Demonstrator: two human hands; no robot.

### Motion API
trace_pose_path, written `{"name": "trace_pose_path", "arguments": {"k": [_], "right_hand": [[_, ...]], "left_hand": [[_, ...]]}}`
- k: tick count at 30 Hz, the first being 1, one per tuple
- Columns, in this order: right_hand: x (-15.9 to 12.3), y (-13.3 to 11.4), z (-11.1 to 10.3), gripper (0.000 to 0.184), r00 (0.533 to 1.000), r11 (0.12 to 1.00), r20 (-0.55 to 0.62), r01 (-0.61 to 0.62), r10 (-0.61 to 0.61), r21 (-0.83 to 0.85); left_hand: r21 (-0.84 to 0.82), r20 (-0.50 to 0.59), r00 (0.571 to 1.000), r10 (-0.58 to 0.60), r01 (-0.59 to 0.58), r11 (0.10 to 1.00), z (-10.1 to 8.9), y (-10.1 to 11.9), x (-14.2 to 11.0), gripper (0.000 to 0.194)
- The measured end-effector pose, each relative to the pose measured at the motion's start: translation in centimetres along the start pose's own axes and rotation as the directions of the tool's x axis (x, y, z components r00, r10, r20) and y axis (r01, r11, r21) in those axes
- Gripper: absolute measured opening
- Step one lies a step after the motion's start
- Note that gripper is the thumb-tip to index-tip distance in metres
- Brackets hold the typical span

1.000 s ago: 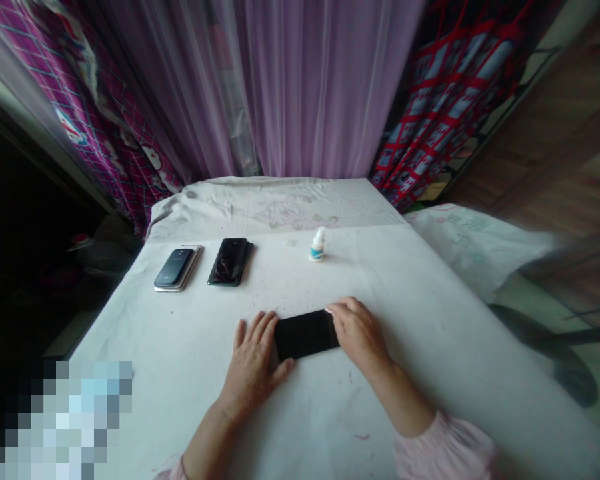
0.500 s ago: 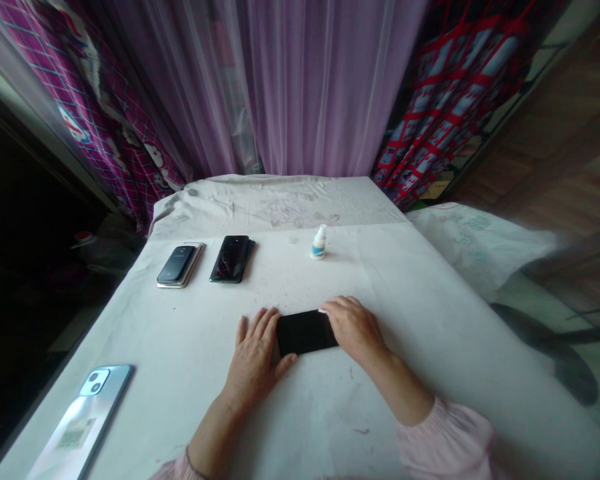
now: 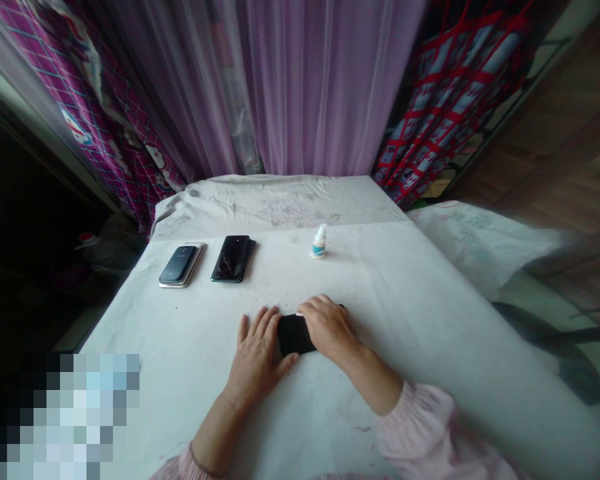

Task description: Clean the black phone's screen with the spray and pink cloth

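Note:
A black smartphone (image 3: 295, 335) lies sideways on the white-covered table, dark glossy face up. My left hand (image 3: 257, 350) steadies its left end, fingers at the far edge and thumb at the near edge. Over the phone's right part lies my right hand (image 3: 330, 327), its fingers bent together and pressed down on the screen. A small pale bit shows at its fingertips; whether it is a nail or a scrap of cloth is unclear. The phone's far right corner peeks out behind that hand. Beyond the hands stands a small white spray bottle (image 3: 319, 243) with a blue label.
Two stacked phones (image 3: 179, 264) lie at the far left, with another pair of black phones (image 3: 231, 259) beside them. A blurred-out pale blue patch (image 3: 80, 413) covers the near left corner. Purple curtains (image 3: 320, 87) hang behind the table, and a white plastic bag (image 3: 480, 240) is at right.
My right hand has slid left across the phone's screen, covering more of it. My left hand stays at the left end. The phone has barely shifted.

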State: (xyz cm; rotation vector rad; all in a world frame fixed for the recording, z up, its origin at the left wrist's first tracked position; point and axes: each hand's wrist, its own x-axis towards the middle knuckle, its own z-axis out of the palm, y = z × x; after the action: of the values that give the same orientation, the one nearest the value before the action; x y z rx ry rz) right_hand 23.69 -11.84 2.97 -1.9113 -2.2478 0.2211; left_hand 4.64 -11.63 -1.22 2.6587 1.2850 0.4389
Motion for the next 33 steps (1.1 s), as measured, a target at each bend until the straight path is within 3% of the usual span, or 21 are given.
{"name": "trace_pose_path", "arguments": {"k": [3, 9, 12, 22, 30, 33], "right_hand": [[-0.2, 0.5, 0.1, 0.023, 1.0, 1.0, -0.022, 0.021, -0.021, 0.001], [-1.8, 5.0, -0.4, 0.022, 0.996, 0.998, -0.083, -0.04, 0.035, -0.049], [-2.1, 5.8, -0.4, 0.022, 0.993, 0.996, -0.105, -0.062, 0.055, -0.06], [-0.1, 0.1, 0.3, 0.021, 0.998, 0.999, -0.057, 0.032, -0.032, -0.006], [-2.1, 5.6, -0.3, 0.023, 0.991, 0.996, -0.118, -0.073, 0.067, -0.046], [-2.2, 6.3, 0.0, 0.024, 0.983, 0.994, -0.158, -0.1, 0.094, -0.031]], "left_hand": [[-0.003, 0.002, 1.0, -0.005, 0.005, 1.0, -0.1, 0.1, 0.1, 0.071], [-0.017, 0.001, 1.0, -0.001, 0.001, 1.0, -0.4, 0.2, 0.1, 0.07], [-0.018, 0.011, 1.0, -0.003, 0.003, 1.0, -0.4, 0.2, 0.0, 0.07], [0.007, 0.022, 1.0, -0.006, 0.006, 1.0, -0.3, 0.2, 0.1, 0.07], [-0.005, 0.011, 1.0, 0.0, 0.0, 1.0, -0.3, 0.1, 0.1, 0.07], [-0.011, 0.001, 1.0, -0.005, 0.005, 1.0, -0.4, 0.2, 0.1, 0.07]]}}
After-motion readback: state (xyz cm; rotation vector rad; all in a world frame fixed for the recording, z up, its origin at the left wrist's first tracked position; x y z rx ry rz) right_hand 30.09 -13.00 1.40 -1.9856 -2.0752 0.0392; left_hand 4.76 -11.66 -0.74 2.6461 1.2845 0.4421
